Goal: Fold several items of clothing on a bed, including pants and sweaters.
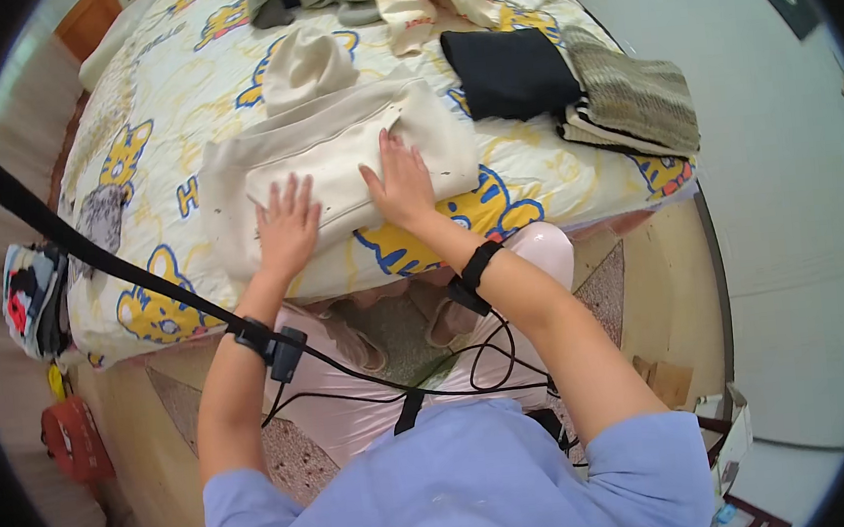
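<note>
A cream hooded sweatshirt (325, 163) lies partly folded on the bed before me, its hood (306, 70) spread toward the far side. Small dark marks dot the fabric. My left hand (290, 225) rests palm down on the near left part of the garment, fingers apart. Farther right, my right hand (402, 179) presses flat on the cloth, its thumb spread from the fingers. Neither hand grips anything.
The bed wears a tiger-print cover (172, 298). Beyond the right hand lie a folded black garment (511, 71) and a stack of folded knitwear (635, 91). Loose clothes (416, 4) are heaped at the back. A black strap (132, 268) crosses the view; cables (503, 350) hang over my lap.
</note>
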Demonstrator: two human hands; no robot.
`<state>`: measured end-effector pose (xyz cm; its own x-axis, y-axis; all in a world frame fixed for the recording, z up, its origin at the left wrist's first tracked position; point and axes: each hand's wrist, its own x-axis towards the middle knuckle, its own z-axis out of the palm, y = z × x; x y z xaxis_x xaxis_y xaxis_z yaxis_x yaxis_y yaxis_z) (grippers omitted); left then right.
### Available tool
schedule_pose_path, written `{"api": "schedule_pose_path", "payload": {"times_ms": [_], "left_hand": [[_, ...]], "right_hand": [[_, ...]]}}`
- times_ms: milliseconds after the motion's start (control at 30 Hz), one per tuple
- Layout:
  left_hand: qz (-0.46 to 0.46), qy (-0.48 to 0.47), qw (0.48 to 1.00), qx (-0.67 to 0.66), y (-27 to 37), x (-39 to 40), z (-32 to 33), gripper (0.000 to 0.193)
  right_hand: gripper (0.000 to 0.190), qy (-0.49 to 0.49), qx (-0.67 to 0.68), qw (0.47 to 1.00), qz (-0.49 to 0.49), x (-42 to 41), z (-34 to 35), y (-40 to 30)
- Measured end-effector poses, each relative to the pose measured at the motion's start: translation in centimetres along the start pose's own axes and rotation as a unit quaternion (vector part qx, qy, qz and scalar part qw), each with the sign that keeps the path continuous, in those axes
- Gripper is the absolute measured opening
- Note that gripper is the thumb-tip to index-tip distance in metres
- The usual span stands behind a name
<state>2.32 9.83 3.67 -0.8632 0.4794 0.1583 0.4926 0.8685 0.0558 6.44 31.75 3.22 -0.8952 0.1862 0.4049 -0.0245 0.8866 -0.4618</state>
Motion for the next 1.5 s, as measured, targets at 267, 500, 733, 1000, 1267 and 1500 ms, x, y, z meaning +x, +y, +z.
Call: {"api": "schedule_pose_path", "payload": {"times_ms": [267,500,733,1000,1267,1500], "left_hand": [[-0.046,0.01,0.999,0.006,-3.4,1.2,-0.9,0.059],[-0.067,0.016,0.996,-0.053,-5.6,1.7,1.0,0.062],[-0.058,0.035,0.993,-0.094,-6.0,1.7,1.4,0.063],[-0.054,0.048,0.991,-0.113,-6.5,1.8,2.1,0.064],[-0.051,0.058,0.99,-0.116,-6.7,1.9,2.7,0.064],[-0.061,0.057,0.992,-0.099,-6.3,1.8,2.4,0.064]], "right_hand": [[0.076,-0.086,-0.118,0.989,-0.007,2.1,-1.3,3.1],[0.069,-0.146,-0.131,0.979,0.053,9.9,-2.3,4.2],[0.077,-0.113,-0.156,0.979,0.067,23.6,0.6,1.3],[0.125,-0.125,0.08,0.973,0.178,33.0,7.5,2.1],[0.081,-0.147,0.33,0.918,0.165,31.5,7.4,1.1],[0.03,0.018,0.346,0.934,-0.089,18.5,-0.6,-3.4]]}}
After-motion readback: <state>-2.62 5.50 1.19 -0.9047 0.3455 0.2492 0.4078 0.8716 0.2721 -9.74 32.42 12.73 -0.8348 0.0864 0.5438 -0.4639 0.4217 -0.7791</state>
